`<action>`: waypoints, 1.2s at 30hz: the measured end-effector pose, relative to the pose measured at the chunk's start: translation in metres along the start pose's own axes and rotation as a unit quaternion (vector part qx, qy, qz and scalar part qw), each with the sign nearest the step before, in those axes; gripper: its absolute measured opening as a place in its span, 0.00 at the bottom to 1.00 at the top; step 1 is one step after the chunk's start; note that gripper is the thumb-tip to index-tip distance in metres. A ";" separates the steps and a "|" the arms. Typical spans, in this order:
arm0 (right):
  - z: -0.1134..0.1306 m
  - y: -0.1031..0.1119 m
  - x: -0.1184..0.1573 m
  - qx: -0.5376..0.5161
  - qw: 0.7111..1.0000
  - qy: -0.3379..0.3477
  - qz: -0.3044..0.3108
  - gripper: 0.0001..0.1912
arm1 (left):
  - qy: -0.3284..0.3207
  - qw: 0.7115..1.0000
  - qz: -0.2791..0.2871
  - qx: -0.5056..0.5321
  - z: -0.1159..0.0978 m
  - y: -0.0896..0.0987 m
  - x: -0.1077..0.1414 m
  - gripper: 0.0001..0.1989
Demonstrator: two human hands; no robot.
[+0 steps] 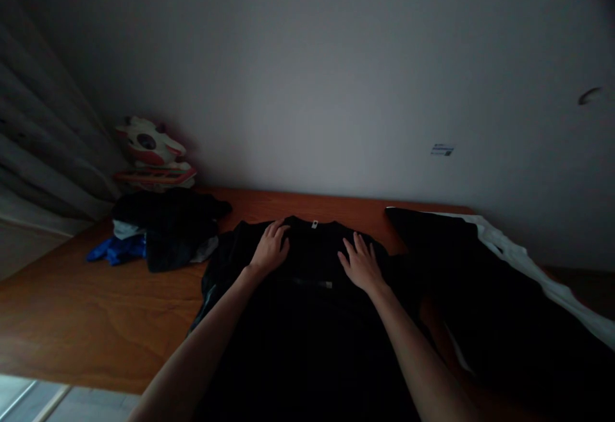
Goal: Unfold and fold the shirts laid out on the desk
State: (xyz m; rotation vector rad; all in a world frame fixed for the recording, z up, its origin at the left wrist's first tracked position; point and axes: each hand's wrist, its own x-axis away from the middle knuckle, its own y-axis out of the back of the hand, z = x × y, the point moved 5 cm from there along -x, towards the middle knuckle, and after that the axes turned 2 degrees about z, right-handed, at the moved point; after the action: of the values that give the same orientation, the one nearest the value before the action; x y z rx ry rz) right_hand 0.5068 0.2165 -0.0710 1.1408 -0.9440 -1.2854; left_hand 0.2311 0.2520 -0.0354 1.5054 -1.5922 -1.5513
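A black shirt (312,252) lies spread on the wooden table, its collar toward the wall and a small white label at the neck. My left hand (270,249) rests flat on the shirt near the left shoulder, fingers stretched out. On the other side of the collar, my right hand (361,263) lies with its fingers spread on the fabric. Neither hand grips anything. The lower part of the shirt is too dark to make out its edges.
At the left is a heap of dark and blue clothes (175,227) on the wooden table (96,319). Behind it stands a cow-shaped toy (151,143). Black and white garments (461,262) are laid out at the right. A curtain (43,121) hangs at the far left.
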 end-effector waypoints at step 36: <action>-0.163 0.085 0.038 0.103 0.986 -0.126 -0.044 0.10 | 0.131 0.979 0.111 -0.109 0.023 -0.016 0.009 0.38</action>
State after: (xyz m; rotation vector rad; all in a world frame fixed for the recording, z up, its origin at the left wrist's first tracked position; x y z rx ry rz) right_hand 0.6872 0.1899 -0.0258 1.2068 -1.2482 -1.4534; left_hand 0.2147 0.2574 -0.0591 1.3033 -1.3415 -1.2963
